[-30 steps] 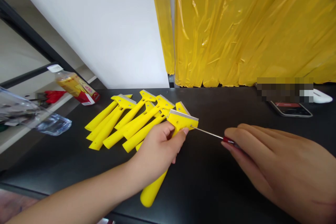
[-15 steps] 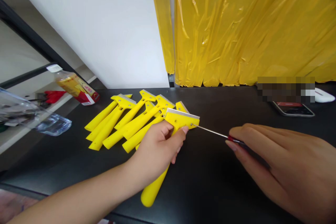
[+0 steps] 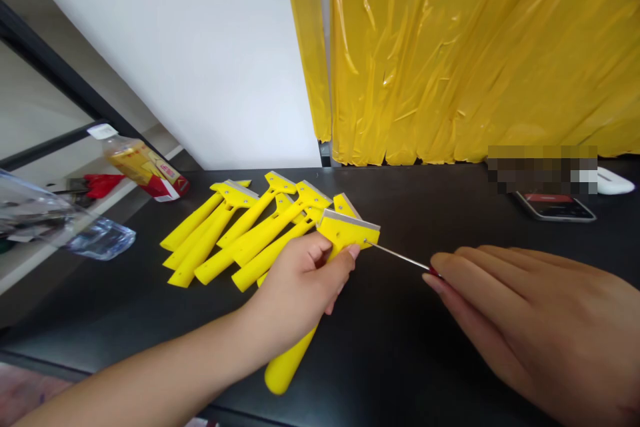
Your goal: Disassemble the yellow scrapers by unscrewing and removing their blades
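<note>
My left hand (image 3: 310, 277) is closed around the neck of a yellow scraper (image 3: 345, 232), its metal blade edge facing away and its handle slanting toward me. The thumb presses just below the scraper's head. My right hand (image 3: 530, 320) grips a screwdriver (image 3: 400, 257) with a thin metal shaft; a bit of dark red handle shows at the fingertips, the rest is hidden in the palm. The shaft's tip meets a screw at the right side of the scraper's head. Several more yellow scrapers (image 3: 210, 243) lie in an overlapping pile to the left, behind my left hand.
A drink bottle (image 3: 145, 163) leans at the table's left edge near a clear plastic container (image 3: 100, 233). At the back right are a phone (image 3: 555, 207) and a white rounded object (image 3: 614, 181). Yellow plastic sheeting (image 3: 450, 67) and a white panel (image 3: 200, 47) stand behind the black table (image 3: 400, 347).
My right hand has turned and shifted slightly left, covering more of the screwdriver handle. The held scraper has tilted a little, its handle end moving left. The pile lies as before.
</note>
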A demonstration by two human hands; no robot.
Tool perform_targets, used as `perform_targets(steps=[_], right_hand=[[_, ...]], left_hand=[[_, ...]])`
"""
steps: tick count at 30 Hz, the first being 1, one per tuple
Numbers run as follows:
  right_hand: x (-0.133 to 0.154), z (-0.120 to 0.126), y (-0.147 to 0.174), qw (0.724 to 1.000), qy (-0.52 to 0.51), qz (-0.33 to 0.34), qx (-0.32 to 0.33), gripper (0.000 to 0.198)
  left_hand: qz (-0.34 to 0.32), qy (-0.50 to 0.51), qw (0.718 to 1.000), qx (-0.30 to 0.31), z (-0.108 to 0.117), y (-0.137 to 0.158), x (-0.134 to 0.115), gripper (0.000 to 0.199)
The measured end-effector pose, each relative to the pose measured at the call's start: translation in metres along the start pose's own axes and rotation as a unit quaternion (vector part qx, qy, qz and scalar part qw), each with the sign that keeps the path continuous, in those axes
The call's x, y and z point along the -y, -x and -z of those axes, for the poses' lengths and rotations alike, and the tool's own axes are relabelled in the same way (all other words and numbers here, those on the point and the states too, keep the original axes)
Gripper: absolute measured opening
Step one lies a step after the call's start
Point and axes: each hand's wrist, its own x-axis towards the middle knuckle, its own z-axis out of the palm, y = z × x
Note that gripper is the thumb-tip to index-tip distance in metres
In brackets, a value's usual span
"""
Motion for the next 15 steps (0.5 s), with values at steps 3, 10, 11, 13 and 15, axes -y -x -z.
perform_targets(steps=[3, 10, 11, 13, 15], right_hand=[[0.003, -0.002, 0.002, 1.0, -0.009, -0.019, 0.005, 0.022], [0.004, -0.004, -0.002, 0.983, -0.128, -0.124, 0.049, 0.033], [0.002, -0.004, -0.002, 0.981, -0.133, -0.131, 0.057, 0.032], [-0.004, -0.006, -0.003, 0.979, -0.134, -0.136, 0.067, 0.026], [-0.013, -0.012, -0.003, 0.979, -0.142, -0.133, 0.069, 0.019]], left_hand=[[-0.002, -0.008, 1.0, -0.001, 0.0, 0.003, -0.001, 0.044], [-0.007, -0.027, 1.0, -0.013, 0.002, 0.003, -0.003, 0.047], [-0.007, -0.024, 1.0, -0.012, 0.003, 0.002, -0.004, 0.046], [-0.008, -0.003, 1.0, -0.007, 0.004, 0.002, -0.009, 0.046], [-0.013, 0.029, 0.999, -0.005, 0.006, 0.002, -0.014, 0.046]])
